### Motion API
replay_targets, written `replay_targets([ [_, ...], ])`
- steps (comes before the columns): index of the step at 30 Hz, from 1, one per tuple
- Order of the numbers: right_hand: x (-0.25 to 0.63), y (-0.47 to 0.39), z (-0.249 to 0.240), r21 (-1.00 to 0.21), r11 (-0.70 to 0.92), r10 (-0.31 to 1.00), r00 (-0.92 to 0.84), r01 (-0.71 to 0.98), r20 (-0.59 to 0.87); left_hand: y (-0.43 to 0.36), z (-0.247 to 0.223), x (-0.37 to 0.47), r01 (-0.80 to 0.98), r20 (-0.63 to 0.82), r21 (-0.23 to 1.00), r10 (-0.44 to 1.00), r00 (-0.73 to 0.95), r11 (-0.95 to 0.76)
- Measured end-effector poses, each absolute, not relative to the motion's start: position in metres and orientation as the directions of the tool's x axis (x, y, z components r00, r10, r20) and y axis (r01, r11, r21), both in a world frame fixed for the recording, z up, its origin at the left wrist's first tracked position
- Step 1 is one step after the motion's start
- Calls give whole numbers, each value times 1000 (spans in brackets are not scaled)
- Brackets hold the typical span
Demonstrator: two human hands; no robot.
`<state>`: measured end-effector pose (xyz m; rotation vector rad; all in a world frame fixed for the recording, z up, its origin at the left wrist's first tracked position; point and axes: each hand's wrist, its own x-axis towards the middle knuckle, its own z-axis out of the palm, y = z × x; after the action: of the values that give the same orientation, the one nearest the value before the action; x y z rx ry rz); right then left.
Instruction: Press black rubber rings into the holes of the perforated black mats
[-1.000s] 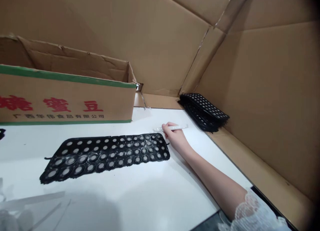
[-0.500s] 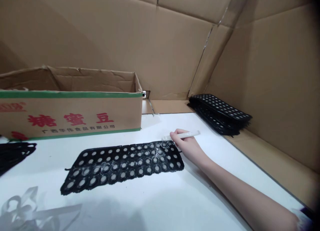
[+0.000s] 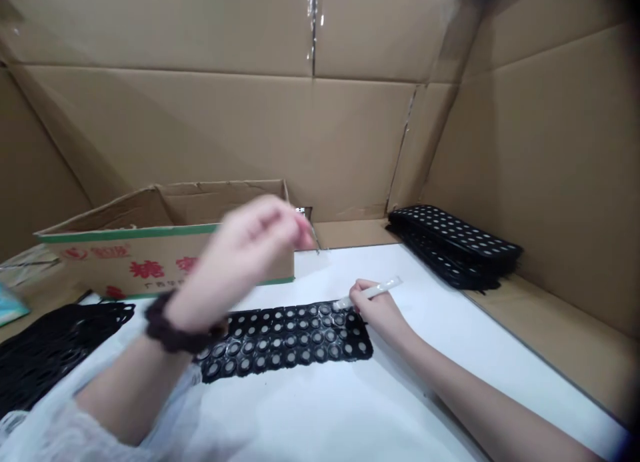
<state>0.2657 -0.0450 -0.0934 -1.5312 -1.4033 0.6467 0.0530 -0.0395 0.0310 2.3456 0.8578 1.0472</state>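
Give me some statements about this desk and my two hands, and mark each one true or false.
1. The right hand holds a pale pen-shaped tool. True.
2. A stack of black dotted sheets lies at the right, near a cardboard wall. True.
3. A single black dotted sheet lies on the white table. True.
4. The left hand is flat on the table. False: the left hand is raised, blurred, and overlaps the cardboard box in this view.
5. The box's trim is blue. False: it is green.
6. The right wrist wears a band. False: the dark band is on the left wrist.
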Motion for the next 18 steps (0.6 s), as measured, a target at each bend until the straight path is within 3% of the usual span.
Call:
replay_targets([
  [3,266,-44,-96,-899,119,944,232,422,234,-37,-22,68,485,271,321,570,776,-813],
  [6,267,-43,-98,-914,138,942,236,380,240,-31,-67,66,519,159,202,551,820,-831],
  [18,256,-56,-85,-966,-1,995,95,259,25,-32,-92,63,438,201,274,497,844,-856],
])
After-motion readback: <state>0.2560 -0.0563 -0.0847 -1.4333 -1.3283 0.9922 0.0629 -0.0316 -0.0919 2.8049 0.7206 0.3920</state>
